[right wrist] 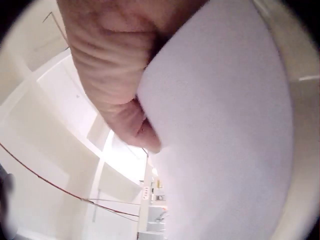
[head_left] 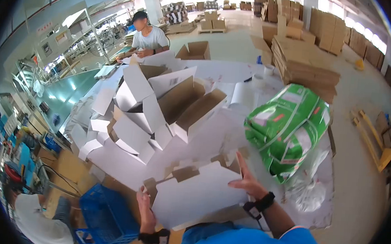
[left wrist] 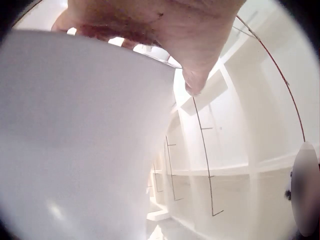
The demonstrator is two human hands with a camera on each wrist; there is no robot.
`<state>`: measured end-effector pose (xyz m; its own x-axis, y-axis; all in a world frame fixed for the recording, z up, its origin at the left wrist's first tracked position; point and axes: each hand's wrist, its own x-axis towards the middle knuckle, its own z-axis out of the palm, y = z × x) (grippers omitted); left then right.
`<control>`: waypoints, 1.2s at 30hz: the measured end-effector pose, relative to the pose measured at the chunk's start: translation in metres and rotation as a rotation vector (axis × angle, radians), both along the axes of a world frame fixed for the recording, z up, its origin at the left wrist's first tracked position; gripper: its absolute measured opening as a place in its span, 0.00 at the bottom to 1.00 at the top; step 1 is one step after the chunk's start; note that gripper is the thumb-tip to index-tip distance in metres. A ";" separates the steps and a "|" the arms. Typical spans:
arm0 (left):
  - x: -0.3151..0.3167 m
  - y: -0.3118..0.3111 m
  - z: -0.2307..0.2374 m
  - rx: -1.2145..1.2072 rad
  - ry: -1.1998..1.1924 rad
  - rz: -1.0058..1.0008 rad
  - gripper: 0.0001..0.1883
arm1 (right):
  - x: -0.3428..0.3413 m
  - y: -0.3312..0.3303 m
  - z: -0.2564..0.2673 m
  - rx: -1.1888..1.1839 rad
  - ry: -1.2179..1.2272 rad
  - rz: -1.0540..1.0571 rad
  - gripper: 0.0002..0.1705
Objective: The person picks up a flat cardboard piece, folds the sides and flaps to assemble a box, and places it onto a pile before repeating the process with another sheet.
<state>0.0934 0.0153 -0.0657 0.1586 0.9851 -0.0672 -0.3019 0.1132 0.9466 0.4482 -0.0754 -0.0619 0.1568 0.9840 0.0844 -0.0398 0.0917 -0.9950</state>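
A white cardboard box [head_left: 199,192] with a brown inside and raised flaps is in front of the person at the near table edge. At its left end the left hand [head_left: 146,211] grips the side; in the left wrist view this hand [left wrist: 150,25] lies over the edge of the white panel [left wrist: 85,130]. The right hand [head_left: 250,182] holds the other end, its fingers pointing up along the side and the thumb across the front panel. In the right wrist view the thumb of the right hand [right wrist: 112,65] presses at the edge of the white panel [right wrist: 220,125].
Several open white boxes [head_left: 137,113] are heaped on the white table [head_left: 213,132]. A green wrapped package [head_left: 288,124] and a clear plastic bag [head_left: 309,193] lie to the right. Flat cardboard [head_left: 304,57] is stacked behind. A blue crate [head_left: 103,210] stands lower left. Another person [head_left: 149,37] is across the table.
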 end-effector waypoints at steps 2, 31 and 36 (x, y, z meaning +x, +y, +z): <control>-0.005 -0.001 0.015 0.050 0.045 -0.116 0.49 | -0.005 -0.005 0.018 -0.023 0.119 0.018 0.70; 0.002 -0.043 0.071 0.082 0.018 -0.263 0.56 | 0.031 -0.039 0.110 -0.097 0.128 0.261 0.60; 0.020 -0.049 0.037 0.009 0.046 -0.267 0.55 | 0.046 -0.042 0.074 -0.154 -0.101 0.217 0.64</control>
<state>0.1135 -0.0339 -0.0289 0.4096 0.9094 -0.0720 -0.2194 0.1749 0.9598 0.4940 -0.1171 0.0121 -0.0605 0.9961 -0.0641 0.0576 -0.0606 -0.9965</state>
